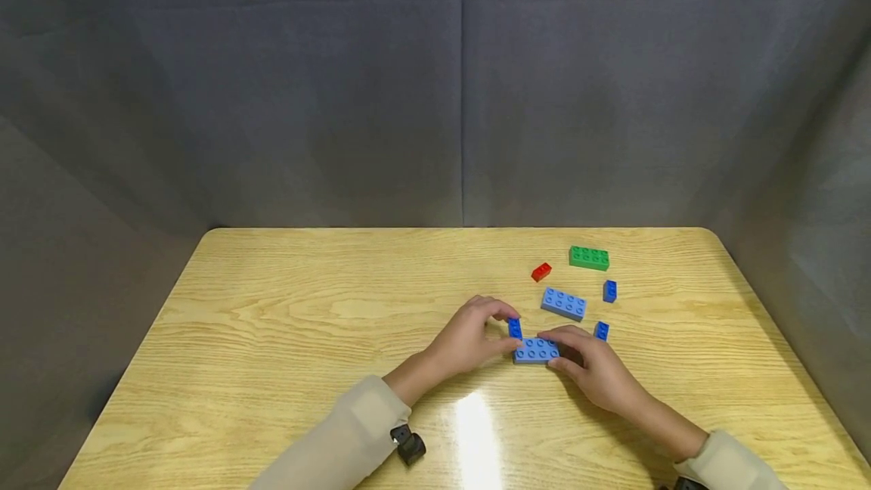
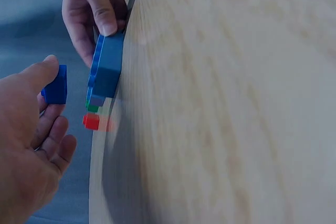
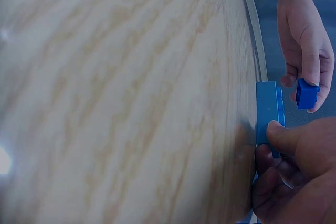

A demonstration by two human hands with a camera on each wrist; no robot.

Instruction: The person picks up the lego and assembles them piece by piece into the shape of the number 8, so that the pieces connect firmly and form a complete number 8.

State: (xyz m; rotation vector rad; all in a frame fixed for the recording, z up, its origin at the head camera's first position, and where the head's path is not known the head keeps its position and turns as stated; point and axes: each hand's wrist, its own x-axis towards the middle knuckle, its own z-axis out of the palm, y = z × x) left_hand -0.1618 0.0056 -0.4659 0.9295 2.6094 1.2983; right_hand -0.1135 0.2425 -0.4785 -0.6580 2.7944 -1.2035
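Observation:
My left hand (image 1: 469,335) pinches a small dark blue brick (image 1: 515,328) between thumb and fingers. In the left wrist view this dark blue brick (image 2: 56,85) is held up off the table, apart from the larger brick. My right hand (image 1: 595,369) grips the right end of a light blue eight-stud brick (image 1: 535,351), which lies on the table with its studs up. The right wrist view shows the thumb pressed on the side of that light blue brick (image 3: 266,109), and the small brick (image 3: 306,94) above its studs at the far end.
Behind the hands lie a second light blue brick (image 1: 563,304), a small red brick (image 1: 541,272) and a green eight-stud brick (image 1: 589,258). Two small dark blue bricks stand to the right, one (image 1: 609,291) farther back, the other (image 1: 602,331) close behind my right hand. Grey curtains surround the wooden table (image 1: 306,308).

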